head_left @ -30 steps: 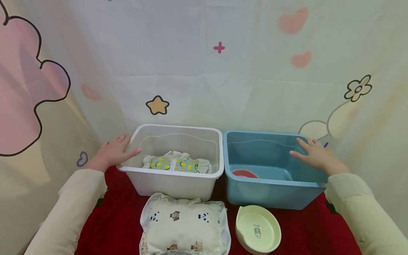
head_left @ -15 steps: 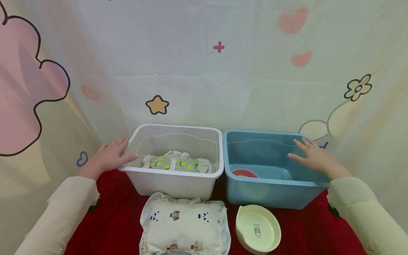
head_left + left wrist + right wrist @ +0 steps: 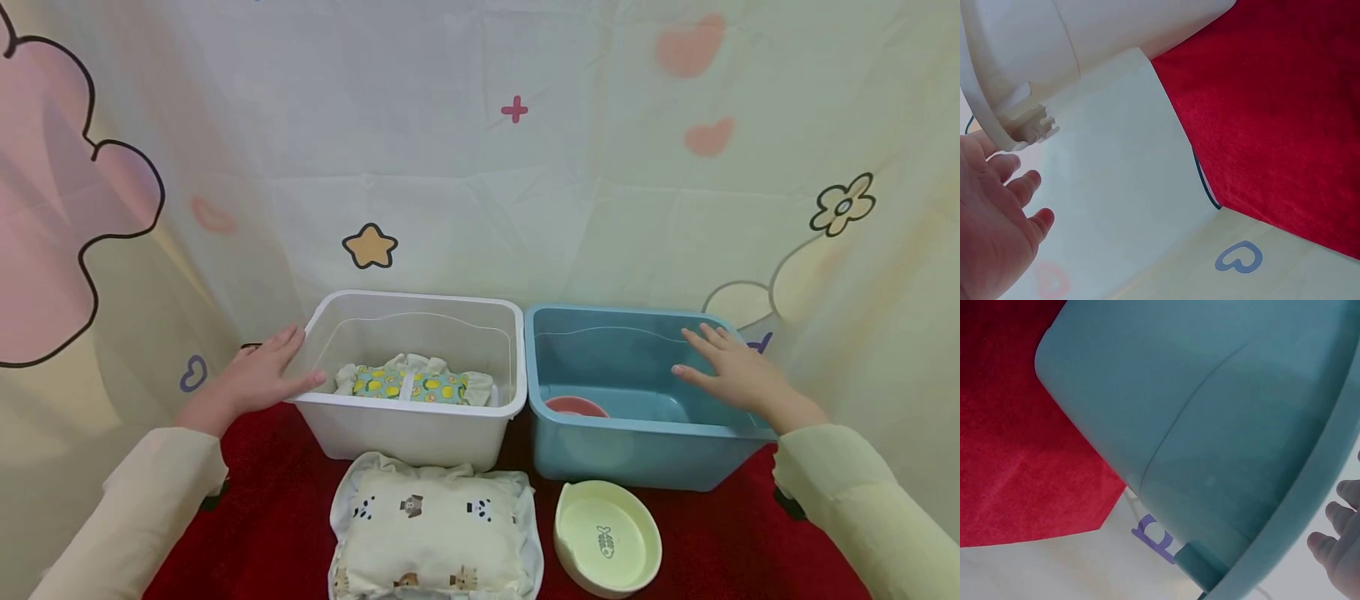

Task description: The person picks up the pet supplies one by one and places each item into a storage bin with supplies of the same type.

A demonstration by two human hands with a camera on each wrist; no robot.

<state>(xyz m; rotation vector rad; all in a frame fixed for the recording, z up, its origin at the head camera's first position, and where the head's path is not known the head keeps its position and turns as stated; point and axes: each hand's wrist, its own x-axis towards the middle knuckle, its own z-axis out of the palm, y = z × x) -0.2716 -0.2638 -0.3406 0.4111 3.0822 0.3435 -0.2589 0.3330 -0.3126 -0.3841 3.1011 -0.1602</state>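
Observation:
My left hand (image 3: 258, 373) lies at the left rim of a white plastic bin (image 3: 401, 429), its fingers spread and fairly straight. In the left wrist view, those fingers (image 3: 1029, 187) are beside the bin's lip and hold nothing. A small lemon-print cushion (image 3: 442, 388) with a ruffled edge is inside this bin. Over the right end of a blue plastic bin (image 3: 622, 454) hovers my right hand (image 3: 738, 375), fingers extended and nothing held. The right wrist view shows its fingertips (image 3: 1322, 547) just outside the blue rim. A pink round dish (image 3: 576, 407) sits inside, partly hidden by the front wall.
In front of the white bin lies a cream ruffled cushion (image 3: 431, 533) with animal prints. A pale yellow bowl (image 3: 611, 550) with a fishbone mark stands before the blue bin. Red cloth (image 3: 720, 550) covers the surface. A printed curtain (image 3: 442, 167) hangs close behind both bins.
My left hand has shifted slightly left and toward me along the white bin's rim. My right hand has shifted a little to the left. Bins, cushions and bowls stay put.

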